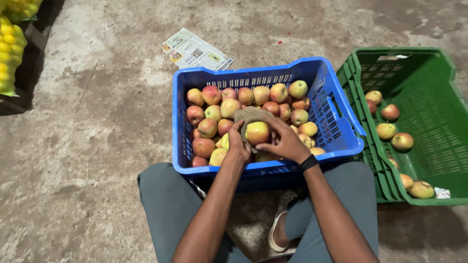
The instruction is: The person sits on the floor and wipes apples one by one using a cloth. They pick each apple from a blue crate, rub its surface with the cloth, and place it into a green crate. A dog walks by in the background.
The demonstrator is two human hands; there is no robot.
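Red-yellow apple sits mid-frame over the blue crate, clamped between left hand and right hand, fingers curled around it with a brown cloth. Turning it slowly under steady cloth pressure would probably wipe evenly.

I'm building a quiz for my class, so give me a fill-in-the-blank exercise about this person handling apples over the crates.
1. Both hands, the left hand and the right hand, hold one apple against a brownish ____.
2. The crate heaped with apples is coloured ____.
3. The crate with only a few apples is coloured ____.
4. A printed leaflet lies on the concrete ____.

Missing words: cloth; blue; green; floor
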